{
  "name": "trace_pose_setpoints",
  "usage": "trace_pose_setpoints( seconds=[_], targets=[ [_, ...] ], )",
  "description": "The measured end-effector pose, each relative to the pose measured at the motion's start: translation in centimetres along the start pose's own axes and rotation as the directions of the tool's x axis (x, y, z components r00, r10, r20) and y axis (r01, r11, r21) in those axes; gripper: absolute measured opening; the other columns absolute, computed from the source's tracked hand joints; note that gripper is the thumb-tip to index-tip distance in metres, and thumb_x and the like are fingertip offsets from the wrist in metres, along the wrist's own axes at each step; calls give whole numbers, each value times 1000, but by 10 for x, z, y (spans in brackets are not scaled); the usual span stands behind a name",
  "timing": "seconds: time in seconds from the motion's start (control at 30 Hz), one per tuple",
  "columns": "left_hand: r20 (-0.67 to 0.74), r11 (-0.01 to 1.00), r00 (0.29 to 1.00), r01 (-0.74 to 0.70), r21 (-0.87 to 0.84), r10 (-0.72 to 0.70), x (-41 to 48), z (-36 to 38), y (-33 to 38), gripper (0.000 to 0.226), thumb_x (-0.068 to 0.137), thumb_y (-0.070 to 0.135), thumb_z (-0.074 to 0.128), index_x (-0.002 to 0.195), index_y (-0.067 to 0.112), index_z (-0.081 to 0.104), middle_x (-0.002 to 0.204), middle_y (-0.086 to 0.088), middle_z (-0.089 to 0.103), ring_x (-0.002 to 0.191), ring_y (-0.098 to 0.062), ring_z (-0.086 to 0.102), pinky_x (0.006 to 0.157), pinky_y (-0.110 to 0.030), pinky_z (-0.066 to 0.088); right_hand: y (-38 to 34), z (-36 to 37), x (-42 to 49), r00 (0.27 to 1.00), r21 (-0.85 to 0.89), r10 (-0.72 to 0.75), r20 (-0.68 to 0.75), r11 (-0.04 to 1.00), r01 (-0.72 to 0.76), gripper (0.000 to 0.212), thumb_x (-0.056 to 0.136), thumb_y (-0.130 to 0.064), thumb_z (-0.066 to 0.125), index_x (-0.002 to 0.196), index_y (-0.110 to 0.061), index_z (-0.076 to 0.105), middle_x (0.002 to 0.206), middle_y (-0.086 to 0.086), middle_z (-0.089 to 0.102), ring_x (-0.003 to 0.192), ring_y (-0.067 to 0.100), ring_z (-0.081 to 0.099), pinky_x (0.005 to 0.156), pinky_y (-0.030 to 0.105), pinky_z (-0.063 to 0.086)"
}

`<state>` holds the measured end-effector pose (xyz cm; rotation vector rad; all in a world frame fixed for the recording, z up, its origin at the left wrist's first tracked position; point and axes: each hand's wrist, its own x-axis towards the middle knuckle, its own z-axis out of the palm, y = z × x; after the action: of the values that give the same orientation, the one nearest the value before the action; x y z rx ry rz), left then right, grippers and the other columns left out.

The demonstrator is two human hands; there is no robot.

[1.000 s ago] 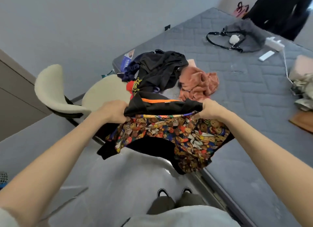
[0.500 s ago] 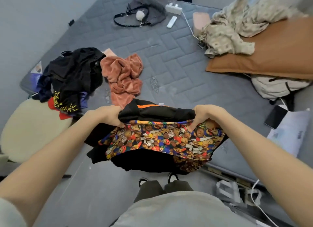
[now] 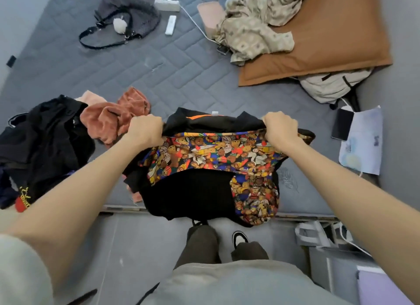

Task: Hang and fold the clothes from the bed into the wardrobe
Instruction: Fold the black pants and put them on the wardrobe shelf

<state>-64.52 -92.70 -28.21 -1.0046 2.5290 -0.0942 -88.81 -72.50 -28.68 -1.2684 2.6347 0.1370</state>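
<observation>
Since half a second ago the view has swung further over the bed [image 3: 181, 77]. The pale chair at the lower left has left the frame, and the brown pillow [image 3: 329, 38] in the upper right now shows almost whole. The shirt [image 3: 211, 150] has moved from the bed's corner to the middle of the frame, over the bed's near edge. Both grips hold it as before. The left grip [image 3: 145, 130] is clenched on the shirt's upper left edge and the right grip [image 3: 280, 128] is clenched on its upper right edge, stretching the cloth between them.

A grey bag [image 3: 129, 18] with a black strap lies in the upper left, with a white pompom on it. A pale backpack [image 3: 329, 86] sits at the right, just below the pillow. What either one holds cannot be seen.

The shirt is black, with a broad band of bright teddy-bear print across its width and down its right side. An orange stripe and a small white tag show at its top edge. Its lower part hangs past the bed's edge towards the floor [image 3: 127, 247].

At the left of the frame a heap of black clothes [image 3: 45, 136] lies on the bed, touching a crumpled rust-pink garment [image 3: 109, 120] just left of the left grip.
</observation>
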Motion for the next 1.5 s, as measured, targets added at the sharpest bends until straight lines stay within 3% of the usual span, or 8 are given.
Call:
trace_pose_setpoints(
  seconds=[0.23,0.37,0.87,1.03,1.2,1.33,1.43,1.5],
  targets=[
    [-171,1000,985,8,21,-4,86,-3,-41,14,83,24,64,84,10,65,80,-11,64,73,-31,63,58,-29,36,-37,5,75,985,26,27,-170,999,-23,24,80,2,57,92,-15,69,90,12,67,91,37,62,63,33,33],
    [-173,998,985,8,56,2,133,7,-47,10,80,13,59,70,14,60,74,-8,65,70,-28,56,77,-35,32,-43,14,118,980,87,68,-188,995,-52,24,78,3,56,85,-17,68,85,11,67,89,36,60,62,32,34],
    [-409,998,912,-7,-59,-17,278,50,-33,21,70,6,63,85,19,66,74,-7,64,72,-32,52,71,-39,23,-16,59,252,927,186,68,-369,983,2,50,82,8,40,106,-21,73,98,12,69,85,39,50,66,42,40],
    [-310,995,946,-102,-16,92,247,138,-28,55,65,13,78,117,20,62,86,-5,58,81,-30,54,72,-40,30,-10,143,214,972,132,-71,-225,986,103,58,72,15,59,120,-17,65,113,6,66,88,32,57,64,39,47],
    [2,976,986,-162,146,164,192,217,-29,125,47,-5,77,150,34,19,96,-9,48,81,-27,48,64,-40,37,-12,215,156,971,25,-173,163,985,171,74,58,16,69,124,-15,54,115,11,51,79,27,56,46,30,32],
    [330,966,931,-215,146,158,169,258,-22,117,75,5,66,146,40,-20,123,-3,41,106,-22,45,76,-36,40,-18,262,133,896,-42,-40,442,997,65,81,72,12,59,138,-26,32,129,8,33,99,25,49,59,31,41],
    [377,993,922,-109,34,88,168,273,-14,104,78,8,61,150,39,-8,128,-2,33,111,-22,38,78,-35,38,-34,280,123,775,-86,138,617,990,-107,93,78,10,55,147,-35,14,147,11,17,117,33,41,78,36,48],
    [256,977,960,-61,-203,113,171,276,-7,82,74,12,64,147,30,31,125,-2,37,109,-22,39,83,-39,38,-52,282,121,797,-119,185,575,983,-142,84,83,-1,59,148,-29,16,150,13,19,128,39,33,98,47,43]
  ],
)
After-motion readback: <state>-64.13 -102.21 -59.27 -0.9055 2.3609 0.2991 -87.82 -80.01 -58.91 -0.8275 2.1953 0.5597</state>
